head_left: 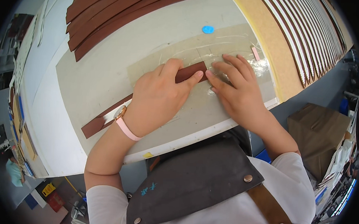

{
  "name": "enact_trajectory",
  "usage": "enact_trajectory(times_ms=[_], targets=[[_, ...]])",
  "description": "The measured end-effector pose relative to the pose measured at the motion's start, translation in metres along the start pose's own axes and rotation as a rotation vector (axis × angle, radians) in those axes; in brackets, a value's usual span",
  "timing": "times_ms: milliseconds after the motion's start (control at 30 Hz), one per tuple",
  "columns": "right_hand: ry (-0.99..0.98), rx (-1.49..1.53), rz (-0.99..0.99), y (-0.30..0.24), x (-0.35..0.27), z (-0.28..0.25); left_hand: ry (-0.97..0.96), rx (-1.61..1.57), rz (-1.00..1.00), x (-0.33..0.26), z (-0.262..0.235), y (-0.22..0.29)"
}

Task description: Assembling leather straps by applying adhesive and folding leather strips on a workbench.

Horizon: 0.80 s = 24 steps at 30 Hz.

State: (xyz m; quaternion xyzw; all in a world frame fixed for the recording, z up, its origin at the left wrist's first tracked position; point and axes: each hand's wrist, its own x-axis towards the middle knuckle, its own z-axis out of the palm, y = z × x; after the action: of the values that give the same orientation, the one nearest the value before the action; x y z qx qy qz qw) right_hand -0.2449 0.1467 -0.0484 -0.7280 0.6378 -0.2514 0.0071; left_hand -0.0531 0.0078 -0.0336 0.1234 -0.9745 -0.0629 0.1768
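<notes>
A long brown strip, apparently leather, lies diagonally across the grey work mat. Part of it is white between its lower left end and my wrist, where its brown edges look folded over. My left hand, with a pink-strapped watch at the wrist, is closed over the strip; its fingers curl along the far side and the thumb presses near the right end. My right hand lies at that end, fingers stretched and apart, with the index finger and thumb touching or very close to the tip. The left palm hides the strip's middle.
Several brown strips lie overlapped at the far left of the mat. A blue oval piece and a small pink piece sit beyond my right hand. On a tan board at right, several brown-and-white strips stand in rows.
</notes>
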Motion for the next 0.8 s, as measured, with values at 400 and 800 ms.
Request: enact_trajectory(times_ms=[400, 800], targets=[[-0.142, -0.168, -0.132, -0.018, 0.016, -0.014, -0.091, -0.532, -0.397, -0.008, -0.013, -0.01], [-0.158, -0.192, -0.152, -0.023, 0.019, -0.01, -0.099, -0.522, -0.412, -0.006, -0.009, -0.012]])
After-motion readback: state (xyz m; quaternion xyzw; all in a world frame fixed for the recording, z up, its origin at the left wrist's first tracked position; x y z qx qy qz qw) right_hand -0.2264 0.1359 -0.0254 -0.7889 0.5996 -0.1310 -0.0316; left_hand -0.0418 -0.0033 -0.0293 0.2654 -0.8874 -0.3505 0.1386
